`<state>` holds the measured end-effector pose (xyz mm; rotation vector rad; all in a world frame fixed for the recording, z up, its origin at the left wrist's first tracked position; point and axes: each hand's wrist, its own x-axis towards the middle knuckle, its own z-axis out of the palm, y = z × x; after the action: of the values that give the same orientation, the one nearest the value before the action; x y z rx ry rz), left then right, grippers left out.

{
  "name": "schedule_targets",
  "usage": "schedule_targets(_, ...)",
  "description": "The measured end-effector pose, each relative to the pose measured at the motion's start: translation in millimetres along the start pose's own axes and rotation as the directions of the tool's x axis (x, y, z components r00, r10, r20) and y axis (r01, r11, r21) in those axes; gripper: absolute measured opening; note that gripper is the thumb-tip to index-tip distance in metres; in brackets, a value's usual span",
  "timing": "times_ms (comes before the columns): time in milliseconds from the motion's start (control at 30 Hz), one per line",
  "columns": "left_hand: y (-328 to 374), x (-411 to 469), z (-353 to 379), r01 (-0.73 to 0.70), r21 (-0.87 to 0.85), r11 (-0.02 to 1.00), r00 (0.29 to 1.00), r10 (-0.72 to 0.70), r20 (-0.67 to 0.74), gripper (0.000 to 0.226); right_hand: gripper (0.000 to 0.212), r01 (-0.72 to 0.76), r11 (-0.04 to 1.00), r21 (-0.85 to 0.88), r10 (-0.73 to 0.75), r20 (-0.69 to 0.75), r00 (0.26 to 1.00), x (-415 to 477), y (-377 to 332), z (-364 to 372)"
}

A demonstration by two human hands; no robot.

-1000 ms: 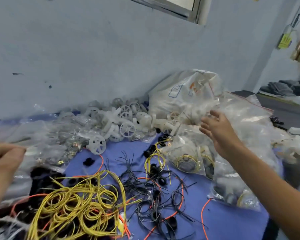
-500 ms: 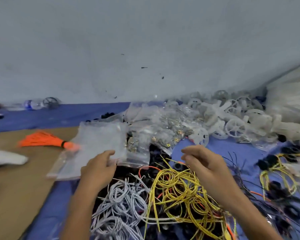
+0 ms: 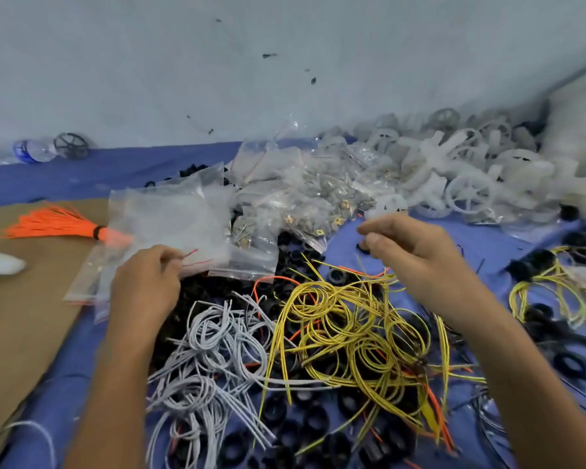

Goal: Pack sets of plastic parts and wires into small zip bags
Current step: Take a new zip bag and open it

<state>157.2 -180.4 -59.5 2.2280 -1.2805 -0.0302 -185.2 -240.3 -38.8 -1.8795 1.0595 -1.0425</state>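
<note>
vs half a second back: left hand [image 3: 146,282] now pinching top zip bag [image 3: 170,218] by its red seal, centre left of frame. right hand [image 3: 416,255] lifted above yellow wires [image 3: 345,319], fingers curled, contents unclear. probably bag opening next; nothing packed yet.

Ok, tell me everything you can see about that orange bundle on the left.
The orange bundle is a sheaf of thin strands, probably wires or ties, cinched by a black band near its right end. Left of the band they fan out; the short right stub shows through a clear zip bag lying over it. It lies flat on brown cardboard. Only the bag and cardboard touch it.
</note>
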Motion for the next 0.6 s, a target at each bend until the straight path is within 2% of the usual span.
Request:
schedule_targets(133,36,-11,-22,-0.133,-0.204,0.97,0.99,0.122,-0.066,0.021,0.019,-0.009,0.999,-0.047,0.014,0.102,0.995,-4,-13,-1)
schedule_targets(233,81,-33,-34,-0.173,-0.515,0.84,0.979,0.203,0.001,0.017,0.013,0.018,0.999,-0.034,-0.013,0.155,0.988,-9,-34,3)
schedule_targets(300,109,-52,-32,-0.172,-0.655,0.736,0.959,0.277,0.06,0.015,0.015,0.04,0.999,-0.005,-0.039,0.185,0.982,-13,-46,11)
schedule_targets(400,136,-74,-24,-0.159,-0.747,0.646,0.932,0.348,0.103,0.011,0.017,0.004,0.997,0.073,-0.019,0.204,0.979,-17,-54,23)
schedule_targets(600,139,-78,-16,-0.097,-0.781,0.617,0.91,0.373,0.181,0.017,0.023,-0.097,0.973,0.209,0.073,0.122,0.99,-16,-47,29)
